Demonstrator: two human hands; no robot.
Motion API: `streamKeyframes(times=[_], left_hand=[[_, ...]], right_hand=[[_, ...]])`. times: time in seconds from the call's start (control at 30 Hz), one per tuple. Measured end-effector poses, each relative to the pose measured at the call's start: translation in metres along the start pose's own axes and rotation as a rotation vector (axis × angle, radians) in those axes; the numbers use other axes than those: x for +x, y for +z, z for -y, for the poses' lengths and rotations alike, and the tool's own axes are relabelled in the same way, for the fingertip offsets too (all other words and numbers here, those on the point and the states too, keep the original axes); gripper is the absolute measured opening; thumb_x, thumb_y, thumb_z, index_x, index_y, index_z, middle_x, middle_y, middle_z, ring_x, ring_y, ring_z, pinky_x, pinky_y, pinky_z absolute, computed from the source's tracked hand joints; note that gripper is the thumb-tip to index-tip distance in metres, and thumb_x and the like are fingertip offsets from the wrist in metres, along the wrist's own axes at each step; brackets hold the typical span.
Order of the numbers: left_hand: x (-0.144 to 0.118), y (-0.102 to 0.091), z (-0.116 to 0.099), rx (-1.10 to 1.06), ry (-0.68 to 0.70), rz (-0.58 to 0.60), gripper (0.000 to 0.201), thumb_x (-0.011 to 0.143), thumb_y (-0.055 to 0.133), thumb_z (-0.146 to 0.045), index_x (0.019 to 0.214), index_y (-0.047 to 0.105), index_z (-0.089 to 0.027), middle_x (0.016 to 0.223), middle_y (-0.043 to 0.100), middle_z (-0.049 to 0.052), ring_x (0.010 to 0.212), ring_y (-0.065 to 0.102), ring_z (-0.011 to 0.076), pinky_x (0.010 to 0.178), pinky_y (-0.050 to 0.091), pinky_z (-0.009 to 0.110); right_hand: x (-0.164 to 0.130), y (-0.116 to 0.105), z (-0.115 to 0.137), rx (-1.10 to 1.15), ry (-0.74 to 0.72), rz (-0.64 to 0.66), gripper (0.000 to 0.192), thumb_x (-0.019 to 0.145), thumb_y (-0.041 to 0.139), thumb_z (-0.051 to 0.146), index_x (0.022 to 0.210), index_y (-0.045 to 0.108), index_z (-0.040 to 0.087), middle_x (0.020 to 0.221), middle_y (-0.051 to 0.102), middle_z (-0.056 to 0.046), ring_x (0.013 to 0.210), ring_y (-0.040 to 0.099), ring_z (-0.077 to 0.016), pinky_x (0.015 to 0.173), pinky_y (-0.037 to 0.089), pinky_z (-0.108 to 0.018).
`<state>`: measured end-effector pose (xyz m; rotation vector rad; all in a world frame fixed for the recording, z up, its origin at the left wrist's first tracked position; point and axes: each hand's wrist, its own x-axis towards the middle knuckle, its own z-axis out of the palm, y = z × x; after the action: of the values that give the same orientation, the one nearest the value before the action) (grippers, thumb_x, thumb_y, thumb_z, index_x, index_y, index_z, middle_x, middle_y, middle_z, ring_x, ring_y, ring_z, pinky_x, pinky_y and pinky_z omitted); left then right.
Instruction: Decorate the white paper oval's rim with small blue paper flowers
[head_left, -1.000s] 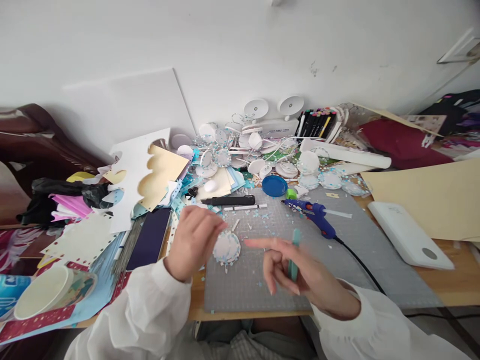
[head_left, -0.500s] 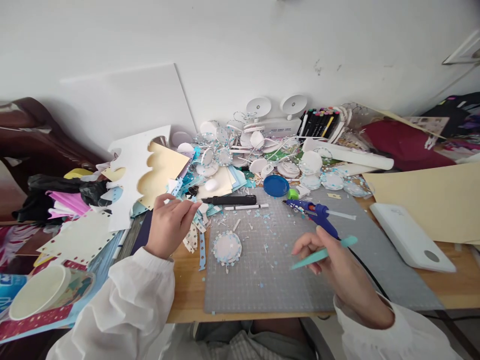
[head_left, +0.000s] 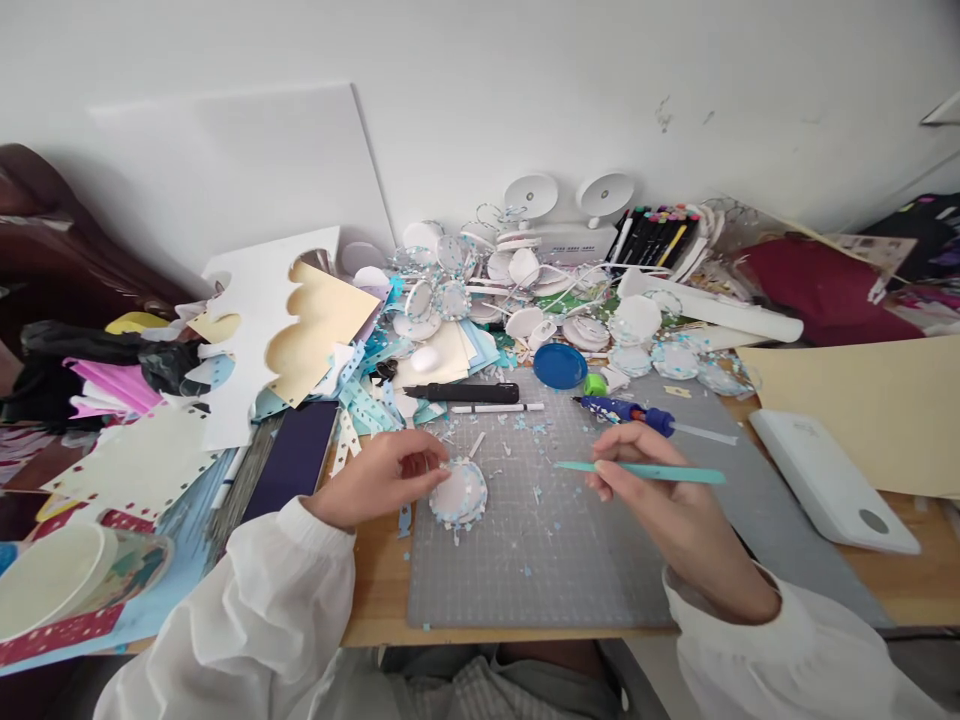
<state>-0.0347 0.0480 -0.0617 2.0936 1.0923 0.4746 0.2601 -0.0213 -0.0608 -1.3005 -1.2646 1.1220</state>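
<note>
I sit at a wooden desk (head_left: 375, 600) against a white wall, with a grey cutting mat (head_left: 540, 560) in front of me, sprinkled with blue paper scraps. Paper sheets and offcuts pile up to my left. A marker box (head_left: 660, 235) at the back holds a row of pens; a paper cup (head_left: 52, 580) at the left edge looks empty, though it is partly cut off. My left hand (head_left: 382, 475) pinches the rim of a white paper disc (head_left: 459, 492) lying on the mat's near-left part. My right hand (head_left: 660, 490) holds a teal tool (head_left: 645, 471) level; its tip is too thin to identify. The glue gun (head_left: 630, 412) lies half hidden behind my fingers
</note>
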Motion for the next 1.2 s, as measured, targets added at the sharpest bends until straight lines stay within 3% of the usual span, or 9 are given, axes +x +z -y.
streamKeyframes(times=[0.1,0.23,0.4,0.53,0.73,0.97,1.2], left_hand=[[0.002,0.004,-0.003,-0.154,0.006,0.074,0.019,0.084,0.062,-0.032,0.092,0.07,-0.017,0.078,0.07,0.004,0.068,0.064,0.0152,0.062,0.051,0.024],[0.008,0.007,-0.011,-0.294,-0.006,0.127,0.026,0.089,0.055,-0.037,0.089,0.07,-0.016,0.073,0.068,0.004,0.061,0.058,0.0132,0.053,0.045,0.022],[0.012,0.012,-0.001,-0.502,-0.082,-0.166,0.032,0.09,0.053,-0.041,0.078,0.067,-0.015,0.068,0.058,0.002,0.06,0.051,0.0123,0.055,0.041,0.024],[0.011,0.017,0.015,-0.883,-0.134,-0.384,0.043,0.09,0.05,-0.039,0.054,0.05,-0.016,0.051,0.032,-0.004,0.047,0.029,0.0092,0.046,0.024,0.024],[0.013,0.012,0.021,-1.402,-0.14,-0.442,0.04,0.088,0.047,-0.03,0.051,0.042,-0.016,0.05,0.022,-0.005,0.042,0.021,0.0074,0.044,0.021,0.023],[0.011,0.011,0.022,-1.523,-0.164,-0.411,0.041,0.084,0.048,-0.032,0.047,0.041,-0.016,0.047,0.023,-0.004,0.042,0.021,0.0081,0.044,0.019,0.023],[0.012,0.009,0.023,-1.603,-0.226,-0.443,0.039,0.082,0.048,-0.029,0.046,0.04,-0.016,0.047,0.021,-0.004,0.041,0.018,0.0085,0.042,0.017,0.024]], right_hand=[[0.014,0.009,0.003,0.002,-0.043,0.007,0.018,0.081,0.067,0.036,0.089,0.055,0.024,0.073,0.059,0.0,0.064,0.055,-0.0132,0.058,0.046,-0.025],[0.034,0.025,0.012,-0.059,-0.06,0.023,0.018,0.079,0.068,0.037,0.083,0.057,0.023,0.073,0.057,0.0,0.065,0.054,-0.0134,0.058,0.045,-0.025],[0.055,0.044,0.011,-0.097,-0.089,0.074,0.017,0.078,0.068,0.035,0.083,0.059,0.022,0.08,0.06,-0.002,0.074,0.059,-0.0156,0.063,0.048,-0.026],[0.069,0.054,0.001,-0.158,-0.209,0.092,0.012,0.079,0.068,0.031,0.079,0.061,0.021,0.093,0.064,-0.004,0.088,0.062,-0.0179,0.075,0.051,-0.03],[0.083,0.069,-0.015,-0.24,-0.28,0.117,0.009,0.077,0.07,0.023,0.081,0.062,0.022,0.086,0.068,-0.003,0.082,0.065,-0.0189,0.076,0.052,-0.032],[0.088,0.072,-0.027,-0.281,-0.368,0.011,0.01,0.075,0.073,0.021,0.073,0.063,0.021,0.078,0.07,-0.003,0.076,0.067,-0.0199,0.07,0.051,-0.033],[0.093,0.076,-0.022,-0.333,-0.427,0.006,0.009,0.075,0.073,0.022,0.07,0.065,0.021,0.075,0.072,-0.003,0.072,0.068,-0.02,0.067,0.052,-0.032]])
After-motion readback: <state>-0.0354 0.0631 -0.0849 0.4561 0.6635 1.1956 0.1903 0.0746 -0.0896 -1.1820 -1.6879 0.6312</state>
